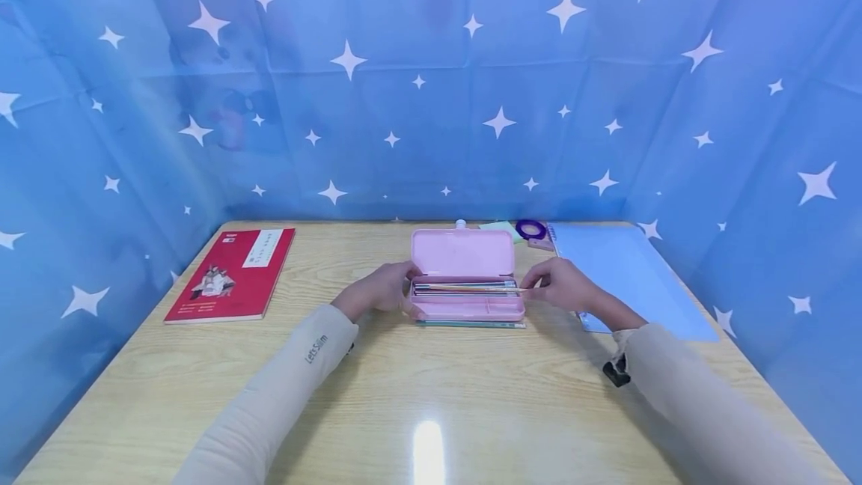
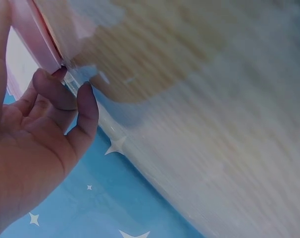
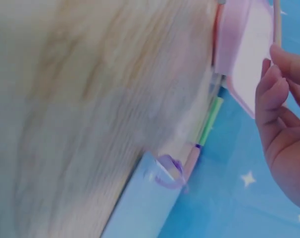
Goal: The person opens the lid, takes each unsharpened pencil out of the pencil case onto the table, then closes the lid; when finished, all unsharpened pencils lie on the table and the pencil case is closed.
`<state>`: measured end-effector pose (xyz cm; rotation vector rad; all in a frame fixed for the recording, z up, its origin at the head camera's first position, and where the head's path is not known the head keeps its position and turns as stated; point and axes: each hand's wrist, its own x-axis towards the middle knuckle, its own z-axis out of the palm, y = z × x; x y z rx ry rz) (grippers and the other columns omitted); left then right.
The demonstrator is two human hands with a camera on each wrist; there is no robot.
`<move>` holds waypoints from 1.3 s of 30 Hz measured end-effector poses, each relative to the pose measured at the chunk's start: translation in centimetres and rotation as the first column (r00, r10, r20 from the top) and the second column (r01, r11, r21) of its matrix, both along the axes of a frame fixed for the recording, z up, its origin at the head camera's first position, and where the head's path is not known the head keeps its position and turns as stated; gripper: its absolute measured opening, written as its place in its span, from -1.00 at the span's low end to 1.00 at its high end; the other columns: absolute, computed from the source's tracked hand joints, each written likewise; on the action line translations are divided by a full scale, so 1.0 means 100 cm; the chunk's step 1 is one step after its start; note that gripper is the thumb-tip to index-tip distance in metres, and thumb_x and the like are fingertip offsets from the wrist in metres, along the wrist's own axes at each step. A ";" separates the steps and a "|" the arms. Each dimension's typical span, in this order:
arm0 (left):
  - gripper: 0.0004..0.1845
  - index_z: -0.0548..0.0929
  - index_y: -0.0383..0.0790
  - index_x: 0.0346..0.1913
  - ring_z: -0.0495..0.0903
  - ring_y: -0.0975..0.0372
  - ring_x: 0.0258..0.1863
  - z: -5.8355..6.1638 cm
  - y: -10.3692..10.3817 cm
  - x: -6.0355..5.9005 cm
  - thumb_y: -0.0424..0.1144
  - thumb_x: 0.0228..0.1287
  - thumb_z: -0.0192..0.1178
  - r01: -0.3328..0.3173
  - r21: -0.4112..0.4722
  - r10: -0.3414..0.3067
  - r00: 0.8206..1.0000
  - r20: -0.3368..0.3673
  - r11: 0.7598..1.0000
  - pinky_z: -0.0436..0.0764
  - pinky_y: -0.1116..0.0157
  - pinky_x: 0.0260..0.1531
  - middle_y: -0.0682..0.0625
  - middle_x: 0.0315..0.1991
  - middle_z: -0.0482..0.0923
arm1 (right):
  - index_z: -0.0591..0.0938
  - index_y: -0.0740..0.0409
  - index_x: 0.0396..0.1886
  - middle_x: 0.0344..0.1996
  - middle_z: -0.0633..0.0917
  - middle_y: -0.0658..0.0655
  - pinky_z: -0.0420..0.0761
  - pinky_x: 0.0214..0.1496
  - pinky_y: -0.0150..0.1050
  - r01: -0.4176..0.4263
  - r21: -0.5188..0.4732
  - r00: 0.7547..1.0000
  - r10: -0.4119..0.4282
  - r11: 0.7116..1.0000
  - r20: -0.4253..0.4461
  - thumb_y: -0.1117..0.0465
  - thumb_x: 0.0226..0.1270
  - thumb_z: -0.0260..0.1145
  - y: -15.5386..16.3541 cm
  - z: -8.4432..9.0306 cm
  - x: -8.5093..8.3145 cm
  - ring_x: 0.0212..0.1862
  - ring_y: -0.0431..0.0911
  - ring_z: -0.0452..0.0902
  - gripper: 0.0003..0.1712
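Note:
A pink pencil case (image 1: 468, 310) lies open in the middle of the wooden table (image 1: 431, 395), its lid (image 1: 462, 253) tipped back and several pens inside. My left hand (image 1: 387, 289) grips the case's left end, thumb and curled fingers on its edge (image 2: 41, 54). My right hand (image 1: 559, 284) pinches the end of a wooden pencil (image 1: 471, 288) that lies lengthwise over the case. In the right wrist view the pencil (image 3: 276, 22) runs past my fingertips (image 3: 283, 59) beside the case (image 3: 244, 49).
A red book (image 1: 232, 273) lies at the left of the table. A blue notebook (image 1: 626, 268) lies on the right, with a purple tape ring (image 1: 530, 229) and a green note pad (image 1: 501, 227) behind the case. A thin ruler (image 1: 471, 325) sticks out under the case's front.

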<state>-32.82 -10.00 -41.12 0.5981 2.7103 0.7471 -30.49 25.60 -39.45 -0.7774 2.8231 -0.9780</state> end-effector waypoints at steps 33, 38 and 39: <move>-0.09 0.45 -0.12 0.25 0.43 0.15 0.20 -0.003 -0.002 -0.003 0.07 -0.23 0.63 0.007 0.019 -0.007 1.000 0.008 1.000 0.34 0.11 0.35 0.02 0.17 0.50 | 0.73 0.14 -0.44 -0.47 0.72 -0.02 0.63 -0.34 -0.34 -0.116 -0.001 0.991 0.116 0.993 0.060 0.39 0.14 0.45 0.007 -0.015 0.053 -0.38 -0.25 0.64 -0.92; -0.07 0.44 -0.13 0.26 0.43 0.15 0.19 0.000 -0.003 -0.003 0.08 -0.22 0.63 0.011 0.017 -0.011 1.000 0.010 1.000 0.36 0.11 0.33 0.01 0.18 0.50 | 0.73 0.21 -0.44 -0.48 0.72 0.00 0.61 -0.39 -0.36 -0.091 -0.036 0.993 0.093 0.995 0.078 0.43 0.12 0.46 0.000 -0.018 0.052 -0.41 -0.24 0.61 -0.92; -0.07 0.44 -0.13 0.26 0.43 0.14 0.18 0.000 -0.003 -0.003 0.09 -0.22 0.63 0.012 0.016 -0.012 1.000 0.009 1.000 0.36 0.11 0.32 0.01 0.18 0.50 | 0.73 0.22 -0.44 -0.48 0.72 0.01 0.61 -0.39 -0.36 -0.083 -0.046 0.993 0.087 0.996 0.084 0.44 0.12 0.46 -0.002 -0.018 0.052 -0.41 -0.23 0.61 -0.92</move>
